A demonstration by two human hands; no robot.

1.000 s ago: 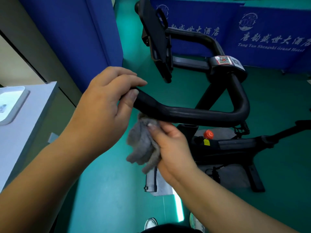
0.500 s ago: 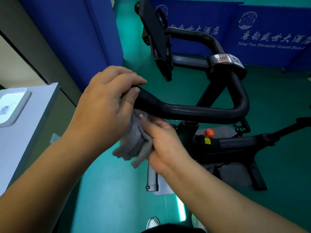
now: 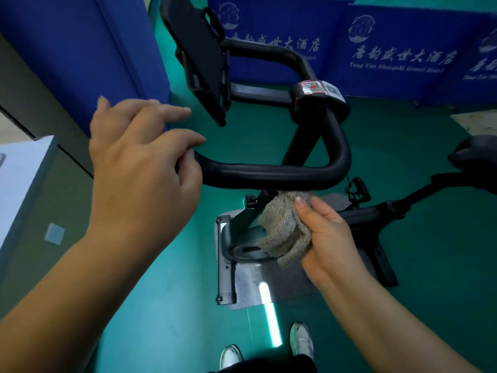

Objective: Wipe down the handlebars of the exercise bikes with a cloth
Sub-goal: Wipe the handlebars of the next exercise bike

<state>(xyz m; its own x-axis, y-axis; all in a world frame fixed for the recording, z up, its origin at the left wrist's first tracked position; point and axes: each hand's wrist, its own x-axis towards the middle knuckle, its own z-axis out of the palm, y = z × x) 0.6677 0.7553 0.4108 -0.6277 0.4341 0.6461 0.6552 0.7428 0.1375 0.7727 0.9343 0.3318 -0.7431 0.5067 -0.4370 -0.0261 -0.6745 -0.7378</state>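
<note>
bike: one exercise bike (image 3: 309, 219) in view, black frame on the green floor (image 3: 161, 305), blue banners (image 3: 390, 49) behind; any other bikes are out of frame
handlebar: one looped black handlebar (image 3: 269, 172), its near bar running left-right between the two hands
left hand: left hand (image 3: 139, 168) at the bar's left end, fingers spread and only loosely bent, fingertips at the bar, not wrapped round it
right hand: right hand (image 3: 326, 232) fingers curled round the bunched cloth, thumb on top pressing it up to the bar's underside
cloth: one grey cloth (image 3: 285, 224), top edge touching the bar just left of the right-hand bend, the rest hanging below
step: wiping the underside of the near bar, by my read
how to do it well: wrap the cloth round the bar rather than dabbing from below (covers top and bottom in one pass), steady the left end, follow the bend
counts: hands 2, shoes (image 3: 301, 340) 2, bike 1, handlebar 1, cloth 1, tablet holder (image 3: 199, 60) 1
</note>
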